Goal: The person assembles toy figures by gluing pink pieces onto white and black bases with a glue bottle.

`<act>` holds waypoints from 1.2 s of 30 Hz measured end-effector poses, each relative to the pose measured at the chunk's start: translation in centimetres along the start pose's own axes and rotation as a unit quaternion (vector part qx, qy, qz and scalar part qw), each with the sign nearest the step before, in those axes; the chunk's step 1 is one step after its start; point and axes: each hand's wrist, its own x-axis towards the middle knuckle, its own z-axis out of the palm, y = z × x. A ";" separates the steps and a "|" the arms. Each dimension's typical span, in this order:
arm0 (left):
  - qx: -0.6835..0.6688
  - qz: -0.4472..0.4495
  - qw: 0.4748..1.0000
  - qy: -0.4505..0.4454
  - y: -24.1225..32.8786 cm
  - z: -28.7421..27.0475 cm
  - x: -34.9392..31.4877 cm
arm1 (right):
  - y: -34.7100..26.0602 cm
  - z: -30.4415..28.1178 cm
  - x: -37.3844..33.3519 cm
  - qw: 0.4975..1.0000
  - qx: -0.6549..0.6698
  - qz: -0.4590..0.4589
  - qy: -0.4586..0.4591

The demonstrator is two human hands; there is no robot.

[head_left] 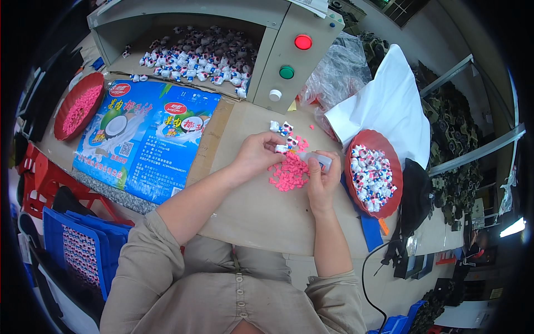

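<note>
A small white figurine (282, 149) with dark and red marks is pinched in the fingertips of my left hand (257, 157). My right hand (324, 186) is closed round a small translucent squeeze bottle (321, 160), its narrow tip pointing left toward the figurine. Just below and between both hands lies a loose heap of small pink pieces (289, 172) on the tan tabletop. Beyond my left fingertips, a few more white figurines (281, 127) rest on the table, with stray pink bits near them.
A red bowl (399, 167) of figurines stands right; another red bowl (62, 131) with pink pieces stands far left. Blue printed cardboard (147, 139) covers the left tabletop. Behind, a grey machine (272, 61) with buttons holds many figurines. A white sheet (389, 100) lies at the back right.
</note>
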 end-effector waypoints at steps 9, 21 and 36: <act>0.003 -0.012 1.000 0.001 0.4 -0.1 -0.1 | 0.1 -0.2 0.1 1.000 0.014 0.023 0.008; -0.026 0.040 0.999 0.012 -0.8 0.1 0.2 | 0.2 -0.2 -0.1 0.998 0.032 0.044 -0.010; -0.043 0.063 0.997 0.007 -1.5 0.0 0.4 | 0.5 -0.7 0.9 0.935 0.300 0.160 0.105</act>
